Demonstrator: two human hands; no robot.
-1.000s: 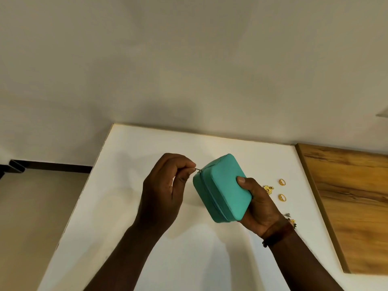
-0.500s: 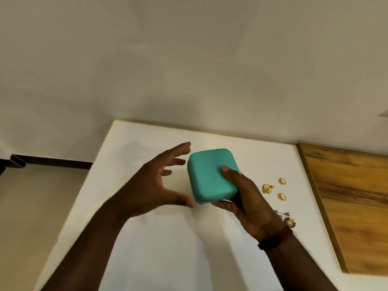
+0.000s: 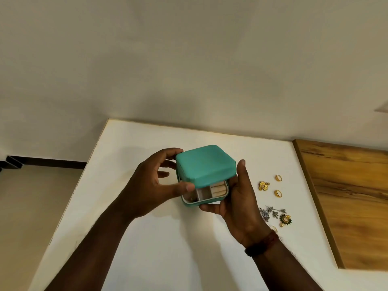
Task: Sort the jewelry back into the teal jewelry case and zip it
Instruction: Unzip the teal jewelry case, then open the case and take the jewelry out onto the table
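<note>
case (image 3: 195,203) sat clasped in the right hand (image 3: 237,206), the left hand (image 3: 151,185) pinching its lid (image 3: 204,164) up to admit jewelry (image 3: 263,185) beside it.

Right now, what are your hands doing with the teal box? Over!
Left hand grips the lid, right hand holds the teal box. Lid part open, trays showing. Rings and earrings on the table, right of it. Nothing blocking.
</note>
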